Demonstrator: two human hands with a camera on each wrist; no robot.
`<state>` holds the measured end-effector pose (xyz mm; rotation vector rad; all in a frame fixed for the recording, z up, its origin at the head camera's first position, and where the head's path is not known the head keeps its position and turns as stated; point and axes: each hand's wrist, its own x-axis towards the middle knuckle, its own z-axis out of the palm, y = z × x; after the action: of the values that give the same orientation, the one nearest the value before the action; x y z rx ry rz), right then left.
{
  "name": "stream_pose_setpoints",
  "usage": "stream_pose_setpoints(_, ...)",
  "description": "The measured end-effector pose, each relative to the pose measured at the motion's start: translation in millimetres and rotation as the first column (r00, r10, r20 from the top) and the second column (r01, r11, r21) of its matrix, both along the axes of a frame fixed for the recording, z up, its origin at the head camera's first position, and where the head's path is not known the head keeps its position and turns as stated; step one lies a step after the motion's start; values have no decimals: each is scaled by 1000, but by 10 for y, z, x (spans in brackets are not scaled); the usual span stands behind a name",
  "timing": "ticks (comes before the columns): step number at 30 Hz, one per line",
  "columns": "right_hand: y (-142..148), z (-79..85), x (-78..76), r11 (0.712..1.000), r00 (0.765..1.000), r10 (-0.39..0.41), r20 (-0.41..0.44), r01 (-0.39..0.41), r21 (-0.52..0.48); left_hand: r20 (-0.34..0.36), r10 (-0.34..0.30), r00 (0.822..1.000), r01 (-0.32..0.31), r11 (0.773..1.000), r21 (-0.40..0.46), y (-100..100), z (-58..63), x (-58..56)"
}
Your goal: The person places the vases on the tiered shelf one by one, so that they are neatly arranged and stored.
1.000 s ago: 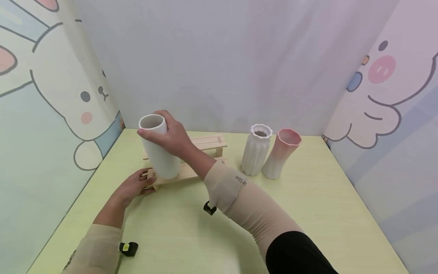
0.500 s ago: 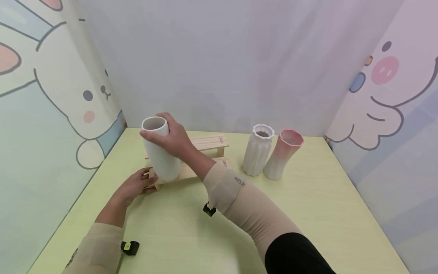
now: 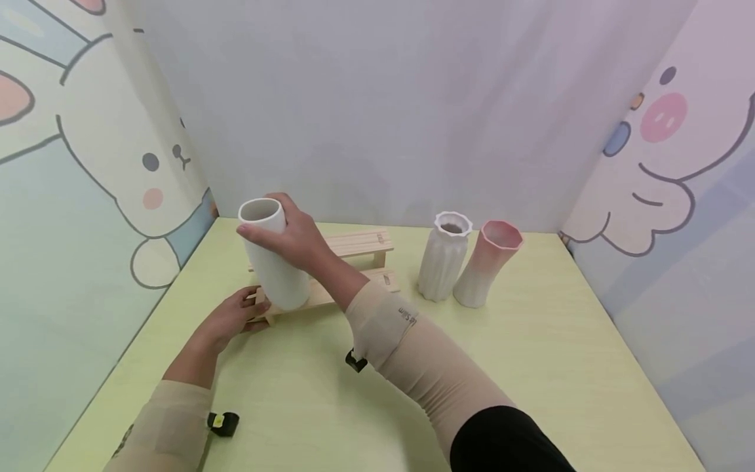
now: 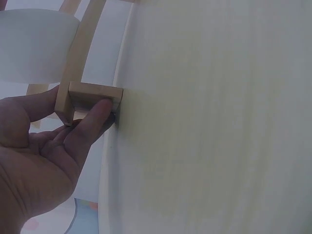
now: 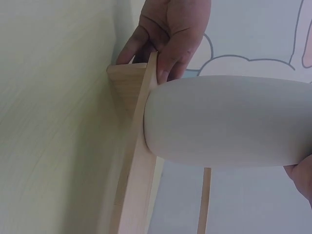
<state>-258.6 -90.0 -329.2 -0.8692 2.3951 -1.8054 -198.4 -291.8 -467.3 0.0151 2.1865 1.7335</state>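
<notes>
left of centre in the head view, fingers of the right hand (image 3: pixel 291 236) grip the smooth vase (image 3: pixel 277 278); the left hand's (image 3: pixel 230 318) grip the stand's (image 3: pixel 360 244) end. right forearm (image 3: pixel 401 334) partly obstructs the stand. ribbed vase (image 3: pixel 442 265), pink vase (image 3: pixel 485 265): right of centre. right wrist view alone shows smooth vase meeting lower shelf (image 5: pixel 139 190).

Left of centre, the right hand (image 3: pixel 293 237) grips, its hidden fingers probably curled; lower left, the left hand (image 3: pixel 230 318) pinches.

Soft, even light brightens the head view, with a diffuse shadow on the counter (image 3: pixel 531 354) beneath the right sleeve (image 3: pixel 436 354). Both wrist views are dimmer, cooler and slightly hazy; in the right one, shadow darkens the counter beside the wooden stand (image 5: pixel 135 195).
</notes>
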Motion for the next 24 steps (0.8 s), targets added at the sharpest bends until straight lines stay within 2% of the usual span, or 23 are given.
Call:
stream_pose_setpoints(16, -20, 14, 27, 1000, 1000, -27, 13, 27, 5, -4, -7, 1000, 7, 1000, -21, 0, 38, 8)
stream_pose_setpoints(24, -26, -70, 9, 999, 999, -25, 22, 25, -29, 8, -22, 1000, 22, 1000, -5, 8, 25, 6)
